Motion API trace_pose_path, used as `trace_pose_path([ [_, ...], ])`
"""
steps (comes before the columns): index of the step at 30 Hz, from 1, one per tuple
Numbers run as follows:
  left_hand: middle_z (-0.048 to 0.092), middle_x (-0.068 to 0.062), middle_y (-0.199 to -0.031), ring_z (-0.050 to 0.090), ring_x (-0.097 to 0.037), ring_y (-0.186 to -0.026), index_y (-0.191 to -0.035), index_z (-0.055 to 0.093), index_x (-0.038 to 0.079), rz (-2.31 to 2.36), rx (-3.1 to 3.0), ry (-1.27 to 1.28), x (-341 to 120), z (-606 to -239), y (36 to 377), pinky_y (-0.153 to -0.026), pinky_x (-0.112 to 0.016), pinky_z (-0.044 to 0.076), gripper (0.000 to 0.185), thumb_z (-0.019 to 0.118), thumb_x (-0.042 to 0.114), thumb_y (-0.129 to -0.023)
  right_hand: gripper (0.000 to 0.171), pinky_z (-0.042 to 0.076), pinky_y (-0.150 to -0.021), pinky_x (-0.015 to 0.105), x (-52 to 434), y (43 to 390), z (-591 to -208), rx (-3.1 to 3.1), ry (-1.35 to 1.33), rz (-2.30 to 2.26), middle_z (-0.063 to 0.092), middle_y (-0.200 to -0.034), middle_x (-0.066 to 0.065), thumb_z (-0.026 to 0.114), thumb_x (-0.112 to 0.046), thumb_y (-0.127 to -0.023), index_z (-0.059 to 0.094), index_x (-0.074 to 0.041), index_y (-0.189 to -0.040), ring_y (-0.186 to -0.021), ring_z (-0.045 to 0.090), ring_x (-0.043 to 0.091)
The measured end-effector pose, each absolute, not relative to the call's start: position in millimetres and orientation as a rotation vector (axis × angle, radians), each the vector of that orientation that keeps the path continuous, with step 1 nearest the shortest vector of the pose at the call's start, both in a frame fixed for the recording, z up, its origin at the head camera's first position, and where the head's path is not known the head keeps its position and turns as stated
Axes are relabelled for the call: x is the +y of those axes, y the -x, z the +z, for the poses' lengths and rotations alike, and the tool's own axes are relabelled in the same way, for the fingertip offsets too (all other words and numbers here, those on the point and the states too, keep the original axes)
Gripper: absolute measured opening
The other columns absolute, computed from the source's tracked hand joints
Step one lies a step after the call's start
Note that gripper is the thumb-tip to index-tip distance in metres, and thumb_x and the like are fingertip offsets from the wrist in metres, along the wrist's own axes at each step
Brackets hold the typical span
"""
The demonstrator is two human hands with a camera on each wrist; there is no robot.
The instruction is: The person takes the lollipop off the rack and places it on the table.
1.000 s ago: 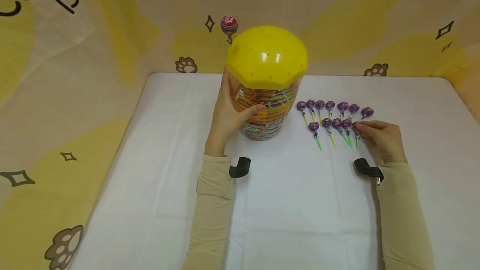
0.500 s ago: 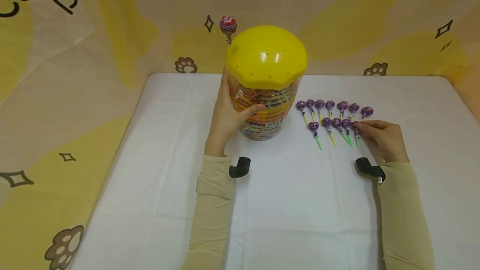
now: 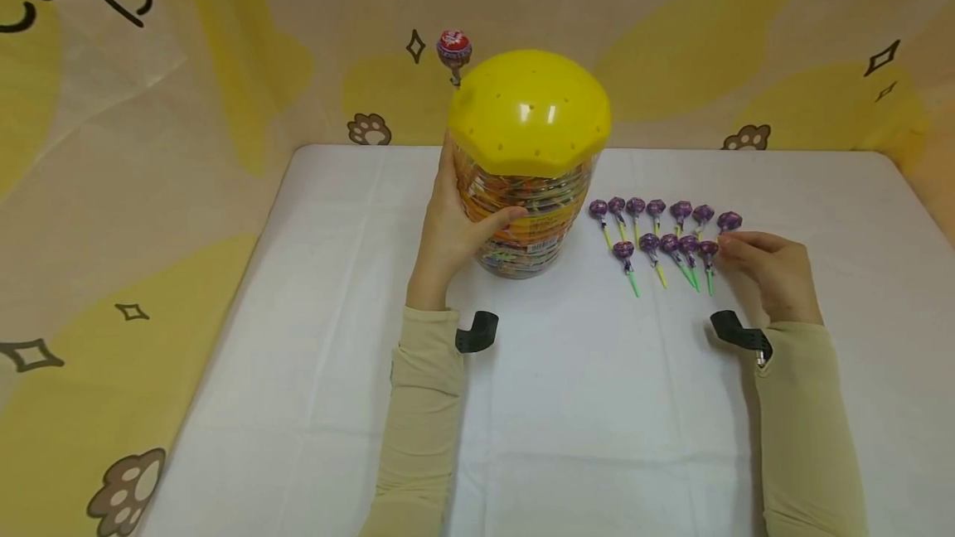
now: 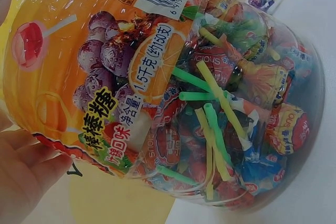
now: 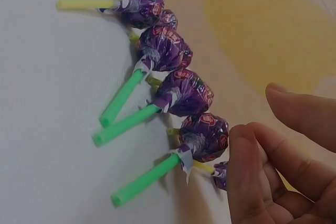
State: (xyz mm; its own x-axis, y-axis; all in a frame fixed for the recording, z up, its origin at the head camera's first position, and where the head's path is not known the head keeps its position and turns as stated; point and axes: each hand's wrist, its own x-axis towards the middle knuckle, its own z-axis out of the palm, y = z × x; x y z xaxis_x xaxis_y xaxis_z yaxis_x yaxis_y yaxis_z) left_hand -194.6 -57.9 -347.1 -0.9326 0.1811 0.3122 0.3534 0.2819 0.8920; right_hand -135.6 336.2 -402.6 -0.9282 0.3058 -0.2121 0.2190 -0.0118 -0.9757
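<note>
My left hand (image 3: pixel 457 240) holds the side of a clear ribbed jar (image 3: pixel 555 201) with a yellow domed lid (image 3: pixel 531 110). Wrapped lollipops (image 4: pixel 257 77) fill the jar, which stands tilted in the head view; its orange label (image 4: pixel 115 66) shows in the left wrist view. To the right lie purple-wrapped lollipops in two rows, the far row (image 3: pixel 656 207) with yellow sticks. My right hand (image 3: pixel 776 272) is beside the last lollipop (image 5: pixel 203 137) of the near row, which has a green stick. Thumb and forefinger are right at its head, not closed round it.
A large red-and-purple lollipop (image 3: pixel 454 48) sticks up behind the jar's lid. White cloth covers the table (image 3: pixel 582 404). A yellow patterned backdrop (image 3: pixel 671 40) rises along the back and left edges.
My right hand has let go of the last lollipop in the near row and shifted slightly right and away. The lollipop stays lying there; my left hand and the jar hold still.
</note>
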Motion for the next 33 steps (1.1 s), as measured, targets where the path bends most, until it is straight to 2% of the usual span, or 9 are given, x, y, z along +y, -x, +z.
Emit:
trace_pose_path([
  [5,0.019,0.006,-0.154,0.026,-0.011,-0.137,-0.151,-0.005,0.034,-1.746,-2.393,0.500,-59,-346,194,-0.113,-0.036,0.025,0.113,0.079,0.033,-0.076,0.011,0.054,-0.070,0.015,330,136,-398,-1.939,0.505,2.342,0.069,-0.080,-0.002,0.067,-0.001,-0.086,0.075,-0.008,-0.084,-0.074,0.067,0.009],
  [9,0.016,0.007,-0.155,0.025,-0.011,-0.137,-0.151,-0.005,0.035,-1.744,-2.399,0.491,-60,-346,193,-0.113,-0.038,0.025,0.113,0.079,0.034,-0.076,0.011,0.055,-0.071,0.017,322,137,-393,-1.872,0.427,2.369,0.070,-0.083,0.000,0.067,0.002,-0.085,0.075,-0.006,-0.085,-0.075,0.067,0.010],
  [14,0.013,0.006,-0.156,0.021,-0.010,-0.139,-0.151,-0.006,0.032,-1.735,-2.392,0.501,-60,-347,194,-0.114,-0.038,0.022,0.114,0.080,0.033,-0.075,0.009,0.055,-0.075,0.019,309,141,-381,-1.798,0.320,2.375,0.070,-0.087,0.005,0.068,0.004,-0.083,0.074,0.000,-0.089,-0.078,0.068,0.013],
  [18,0.013,0.007,-0.156,0.021,-0.008,-0.139,-0.151,-0.005,0.031,-1.738,-2.387,0.513,-59,-348,195,-0.115,-0.035,0.020,0.114,0.080,0.031,-0.076,0.014,0.054,-0.078,0.020,296,142,-366,-1.756,0.241,2.378,0.070,-0.089,0.008,0.069,0.003,-0.083,0.072,0.005,-0.096,-0.081,0.067,0.015],
  [27,0.016,0.008,-0.155,0.024,-0.008,-0.137,-0.151,-0.003,0.034,-1.763,-2.376,0.511,-58,-349,195,-0.114,-0.035,0.023,0.113,0.080,0.029,-0.075,0.017,0.055,-0.080,0.026,254,151,-329,-1.579,-0.049,2.405,0.069,-0.091,0.015,0.063,0.010,-0.084,0.067,0.014,-0.101,-0.079,0.067,0.022],
  [33,0.016,0.008,-0.155,0.025,-0.009,-0.137,-0.151,-0.004,0.032,-1.750,-2.386,0.499,-58,-349,195,-0.113,-0.036,0.025,0.113,0.080,0.031,-0.075,0.021,0.055,-0.081,0.028,225,157,-303,-1.572,-0.163,2.375,0.068,-0.092,0.017,0.066,0.008,-0.083,0.065,0.015,-0.103,-0.078,0.067,0.024],
])
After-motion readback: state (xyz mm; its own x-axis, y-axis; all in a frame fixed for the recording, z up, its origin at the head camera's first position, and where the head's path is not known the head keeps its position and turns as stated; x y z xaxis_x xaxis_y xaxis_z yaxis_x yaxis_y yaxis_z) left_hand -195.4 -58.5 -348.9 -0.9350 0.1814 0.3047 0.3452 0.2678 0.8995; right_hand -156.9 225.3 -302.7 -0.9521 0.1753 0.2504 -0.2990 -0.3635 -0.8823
